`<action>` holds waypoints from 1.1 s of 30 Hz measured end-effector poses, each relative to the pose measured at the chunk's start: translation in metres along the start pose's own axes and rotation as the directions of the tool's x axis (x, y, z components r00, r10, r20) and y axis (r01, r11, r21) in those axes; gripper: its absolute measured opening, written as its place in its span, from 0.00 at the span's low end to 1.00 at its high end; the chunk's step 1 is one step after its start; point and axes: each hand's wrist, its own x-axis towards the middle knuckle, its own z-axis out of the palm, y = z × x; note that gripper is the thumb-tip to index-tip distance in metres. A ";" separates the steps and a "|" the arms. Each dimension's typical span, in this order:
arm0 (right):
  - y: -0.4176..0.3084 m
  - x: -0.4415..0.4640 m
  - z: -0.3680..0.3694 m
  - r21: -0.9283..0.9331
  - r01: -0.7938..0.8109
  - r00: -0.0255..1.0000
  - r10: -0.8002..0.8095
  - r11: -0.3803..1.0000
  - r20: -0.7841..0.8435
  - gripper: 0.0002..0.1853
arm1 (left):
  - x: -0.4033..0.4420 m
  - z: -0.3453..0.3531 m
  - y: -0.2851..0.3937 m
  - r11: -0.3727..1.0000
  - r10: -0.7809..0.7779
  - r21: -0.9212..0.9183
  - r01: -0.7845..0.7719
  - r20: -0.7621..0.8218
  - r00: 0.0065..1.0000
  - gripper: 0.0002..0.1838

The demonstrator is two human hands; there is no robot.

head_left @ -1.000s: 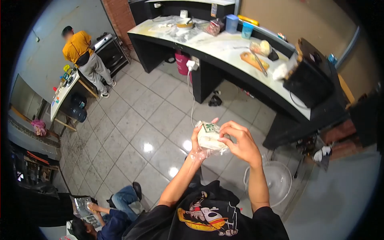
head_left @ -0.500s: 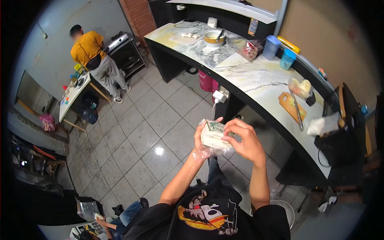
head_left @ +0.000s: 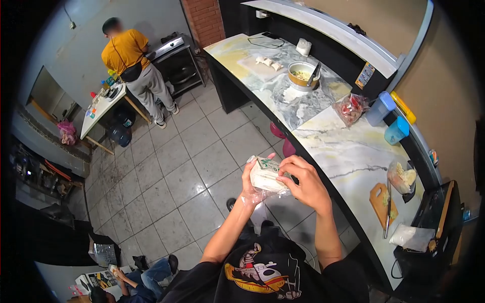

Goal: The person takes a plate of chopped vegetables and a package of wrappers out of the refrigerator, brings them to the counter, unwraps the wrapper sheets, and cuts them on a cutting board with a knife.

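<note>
A clear plastic packet (head_left: 268, 181) with green print holds a white, layered stack, perhaps dough wrappers. My left hand (head_left: 248, 178) supports it from the left and below, the fingers wrapped round its side. On the packet's right side, the bent fingers and thumb of my right hand (head_left: 302, 181) pinch at the stack's edge. Whether a single layer is between those fingertips cannot be made out. Loose plastic hangs at the packet's lower end, near my left wrist.
A curved marble-patterned counter (head_left: 328, 151) runs along the right. On it are a pot (head_left: 303, 76), small white dumplings (head_left: 269, 63), a cutting board (head_left: 382, 204) with a knife (head_left: 388, 214), and blue containers (head_left: 396, 130). One person (head_left: 129, 55) stands by the stove; another (head_left: 136, 283) sits at lower left.
My view has turned and I have moved closer to the counter, which shows more fully on the right. Both hands stay on the packet, and my right fingers remain at its edge.
</note>
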 end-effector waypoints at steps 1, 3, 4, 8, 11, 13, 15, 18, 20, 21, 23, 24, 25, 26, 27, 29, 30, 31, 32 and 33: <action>0.007 0.010 0.001 -0.002 -0.005 1.000 0.005 1.000 -0.004 0.07 | 0.011 -0.003 0.006 1.000 -0.022 -0.004 0.022 -0.006 1.000 0.40; 0.016 0.027 0.005 0.007 -0.004 1.000 0.004 1.000 -0.005 0.08 | 0.031 -0.009 0.019 0.998 -0.065 -0.008 0.065 0.000 0.998 0.41; 0.020 0.036 0.007 0.000 -0.016 1.000 0.016 1.000 -0.016 0.08 | 0.041 -0.010 0.025 0.998 -0.070 -0.004 0.069 -0.036 0.997 0.41; 0.031 0.075 0.017 0.001 -0.114 0.990 0.114 0.993 -0.086 0.08 | 0.089 -0.026 0.057 0.980 -0.184 -0.089 0.179 -0.048 0.982 0.40; 0.036 0.109 0.028 -0.144 -0.156 0.970 0.125 0.977 -0.207 0.09 | 0.129 -0.033 0.091 0.958 -0.281 -0.046 0.282 0.012 0.960 0.41; 0.042 0.135 0.035 -0.153 -0.204 0.953 0.161 0.967 -0.257 0.09 | 0.153 -0.026 0.116 0.953 -0.302 0.032 0.302 0.004 0.953 0.41; 0.043 0.160 0.041 -0.159 -0.249 0.938 0.197 0.955 -0.284 0.07 | 0.170 -0.027 0.138 0.933 -0.360 0.030 0.359 0.022 0.933 0.40; 0.054 0.197 0.049 -0.223 -0.319 0.906 0.227 0.921 -0.357 0.08 | 0.207 -0.027 0.167 0.900 -0.435 0.058 0.433 0.027 0.900 0.40; 0.057 0.218 0.053 -0.227 -0.351 0.885 0.243 0.909 -0.396 0.08 | 0.223 -0.032 0.182 0.868 -0.492 0.084 0.490 -0.001 0.871 0.40; 0.058 0.225 0.054 -0.243 -0.359 0.879 0.239 0.901 -0.413 0.07 | 0.231 -0.034 0.187 0.861 -0.503 0.091 0.500 0.020 0.864 0.39; 0.062 0.235 0.057 -0.248 -0.394 0.869 0.272 0.885 -0.413 0.07 | 0.241 -0.035 0.195 0.845 -0.529 0.119 0.522 0.047 0.847 0.38; 0.065 0.240 0.057 -0.258 -0.397 0.877 0.282 0.881 -0.389 0.07 | 0.248 -0.034 0.198 0.831 -0.552 0.124 0.543 0.054 0.832 0.38; 0.066 0.245 0.058 -0.267 -0.396 0.876 0.274 0.879 -0.396 0.07 | 0.253 -0.033 0.201 0.823 -0.556 0.154 0.546 0.022 0.831 0.38; 0.071 0.252 0.057 -0.266 -0.414 0.865 0.285 0.871 -0.412 0.07 | 0.262 -0.033 0.204 0.816 -0.556 0.184 0.548 -0.012 0.831 0.37; 0.075 0.256 0.057 -0.270 -0.442 0.857 0.314 0.855 -0.409 0.07 | 0.270 -0.037 0.205 0.809 -0.567 0.195 0.555 0.009 0.823 0.36; 0.081 0.263 0.057 -0.269 -0.485 0.837 0.354 0.832 -0.417 0.07 | 0.285 -0.042 0.207 0.793 -0.588 0.223 0.567 0.036 0.808 0.35; 0.084 0.267 0.055 -0.294 -0.498 0.830 0.352 0.816 -0.432 0.07 | 0.294 -0.044 0.207 0.790 -0.591 0.245 0.562 0.063 0.804 0.35; 0.088 0.271 0.053 -0.321 -0.509 0.825 0.346 0.799 -0.447 0.08 | 0.303 -0.045 0.206 0.782 -0.602 0.251 0.570 0.068 0.795 0.35; 0.094 0.276 0.049 -0.321 -0.518 0.818 0.349 0.793 -0.457 0.08 | 0.313 -0.046 0.206 0.776 -0.613 0.252 0.579 0.081 0.786 0.35; 0.099 0.281 0.046 -0.348 -0.508 0.826 0.332 0.788 -0.456 0.08 | 0.323 -0.046 0.206 0.770 -0.622 0.250 0.587 0.090 0.778 0.34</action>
